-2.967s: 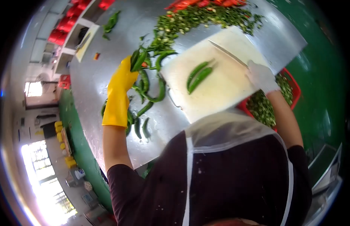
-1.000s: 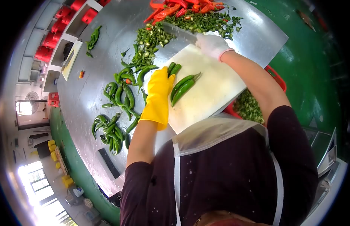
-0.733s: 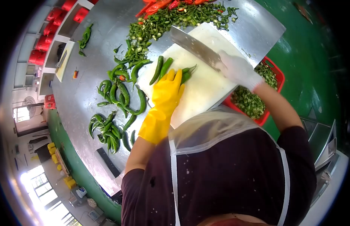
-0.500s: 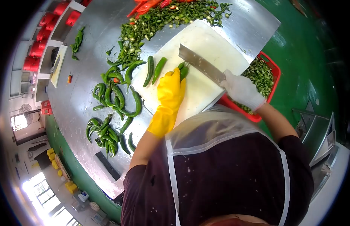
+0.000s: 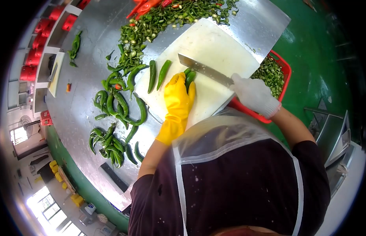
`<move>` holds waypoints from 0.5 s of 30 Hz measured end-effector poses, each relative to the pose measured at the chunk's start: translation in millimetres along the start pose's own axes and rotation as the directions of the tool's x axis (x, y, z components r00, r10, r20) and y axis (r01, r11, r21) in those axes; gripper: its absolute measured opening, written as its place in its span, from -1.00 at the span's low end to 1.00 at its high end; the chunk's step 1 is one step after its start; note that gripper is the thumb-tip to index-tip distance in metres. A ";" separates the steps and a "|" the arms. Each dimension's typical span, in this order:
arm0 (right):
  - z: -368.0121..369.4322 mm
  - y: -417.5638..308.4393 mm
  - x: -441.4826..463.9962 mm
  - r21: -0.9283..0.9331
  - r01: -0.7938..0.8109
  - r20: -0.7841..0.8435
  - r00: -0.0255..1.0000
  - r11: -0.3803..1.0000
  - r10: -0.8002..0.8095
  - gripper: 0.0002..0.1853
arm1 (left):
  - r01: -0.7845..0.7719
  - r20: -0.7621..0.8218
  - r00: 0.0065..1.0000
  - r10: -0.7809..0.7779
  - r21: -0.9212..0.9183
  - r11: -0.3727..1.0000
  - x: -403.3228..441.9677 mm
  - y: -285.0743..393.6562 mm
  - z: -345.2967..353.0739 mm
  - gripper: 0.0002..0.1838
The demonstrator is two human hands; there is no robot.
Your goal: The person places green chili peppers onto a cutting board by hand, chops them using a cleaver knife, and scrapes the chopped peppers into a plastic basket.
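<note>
My left hand [image 5: 177, 93], in a yellow rubber glove, is closed over green chili peppers [image 5: 189, 78] and presses them on the white cutting board [image 5: 214, 43]. In a white knit glove, my right hand [image 5: 253, 94] grips a cleaver [image 5: 204, 70] by its handle, which the fingers hide. The wide blade lies across the board just beyond the held peppers. Left of the yellow glove, two whole green peppers [image 5: 163, 73] rest side by side on the board.
Several whole green peppers [image 5: 120, 106] lie on the steel table [image 5: 78, 106] left of the board. Cut stem ends [image 5: 163, 29] and red peppers [image 5: 142, 8] are heaped at the far side. A red basket [image 5: 286, 76] of chopped green pepper stands at the right. A dark bar [image 5: 114, 177] lies near the table edge.
The cleaver has shifted slightly left, closer to the yellow glove, and its blade angle has changed a little. My left hand keeps its hold on the peppers. The whole view has shifted slightly.
</note>
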State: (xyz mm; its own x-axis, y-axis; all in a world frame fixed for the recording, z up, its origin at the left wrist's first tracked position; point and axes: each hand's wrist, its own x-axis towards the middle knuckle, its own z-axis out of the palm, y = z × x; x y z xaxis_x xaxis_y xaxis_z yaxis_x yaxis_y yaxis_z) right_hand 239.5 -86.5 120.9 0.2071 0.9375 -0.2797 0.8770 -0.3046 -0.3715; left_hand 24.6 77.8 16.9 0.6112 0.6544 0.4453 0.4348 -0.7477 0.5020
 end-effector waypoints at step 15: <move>4.9 79.6 97.3 -0.111 0.301 0.213 0.938 0.947 -0.273 -0.72 | 0.010 0.107 0.994 -0.015 0.054 0.999 -11.4 3.6 0.9 -0.48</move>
State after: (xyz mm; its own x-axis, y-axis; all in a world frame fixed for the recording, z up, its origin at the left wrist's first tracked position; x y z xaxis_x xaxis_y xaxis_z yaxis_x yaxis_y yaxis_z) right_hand 327.3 -20.3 59.7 -0.1376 0.9266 -0.3499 0.9410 0.0120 -0.3382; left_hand 19.7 67.5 13.0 0.6716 0.6498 0.3558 0.4756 -0.7464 0.4655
